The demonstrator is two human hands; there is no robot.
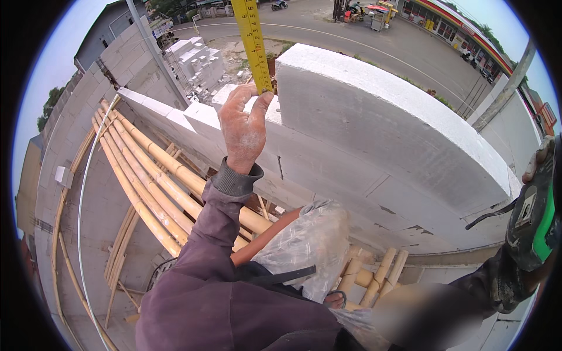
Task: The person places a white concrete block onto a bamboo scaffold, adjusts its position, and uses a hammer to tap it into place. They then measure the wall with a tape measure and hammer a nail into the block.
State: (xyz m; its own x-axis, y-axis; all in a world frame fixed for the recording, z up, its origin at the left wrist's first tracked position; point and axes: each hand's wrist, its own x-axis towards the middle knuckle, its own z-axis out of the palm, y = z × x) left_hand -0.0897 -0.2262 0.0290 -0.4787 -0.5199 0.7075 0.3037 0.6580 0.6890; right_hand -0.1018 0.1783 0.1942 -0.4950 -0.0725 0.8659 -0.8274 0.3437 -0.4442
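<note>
My left hand (244,130), dusty and in a dark purple sleeve, pinches the yellow tape measure blade (253,44) between thumb and fingers. The blade rises from the hand and leaves the picture at the top. Just right of these fingers stands the end of a white block (386,120), set on top of a pale block wall (351,175). At the far right edge my right hand (540,157) is closed round a black and green tape measure case (530,217). Only some of its fingers show. The blade between case and left hand is out of view.
Long bamboo poles (158,181) lean along the wall's near side at left; shorter bamboo (383,275) lies below. A thin pale hose or cable (85,193) hangs at left. Beyond the wall are stacked white blocks (196,61) and a road (319,35). Pale checked cloth (310,240) shows below.
</note>
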